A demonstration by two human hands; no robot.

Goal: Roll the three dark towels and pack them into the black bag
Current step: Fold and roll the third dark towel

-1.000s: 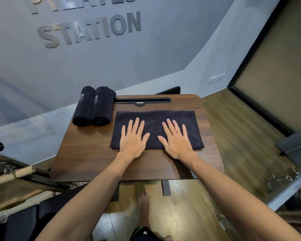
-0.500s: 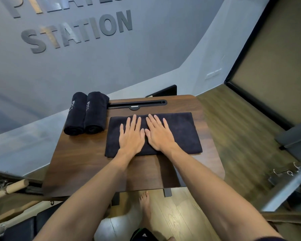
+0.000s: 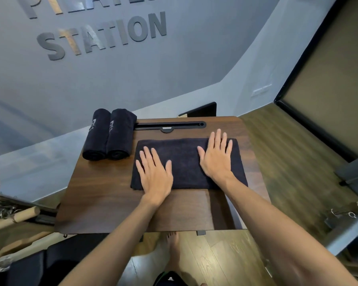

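Observation:
A dark towel point(image 3: 184, 159) lies folded flat on the wooden table point(image 3: 103, 199). My left hand point(image 3: 154, 174) presses flat on its left part, fingers straight and spread. On the towel's right part my right hand point(image 3: 216, 155) lies flat as well. Two rolled dark towels, the left roll point(image 3: 97, 135) and the right roll point(image 3: 120, 134), sit side by side at the table's back left corner. No black bag is recognisable in view.
A black slot tray point(image 3: 170, 125) runs along the table's back edge. Wooden bars and black pads of exercise equipment point(image 3: 19, 217) stand at the left. A metal frame point(image 3: 347, 219) is at the right. My bare foot point(image 3: 173, 250) is on the wood floor under the table.
My hands were together at the towel's middle half a second ago; they have slid apart, left hand to the left part, right hand to the right part. The towel stays flat.

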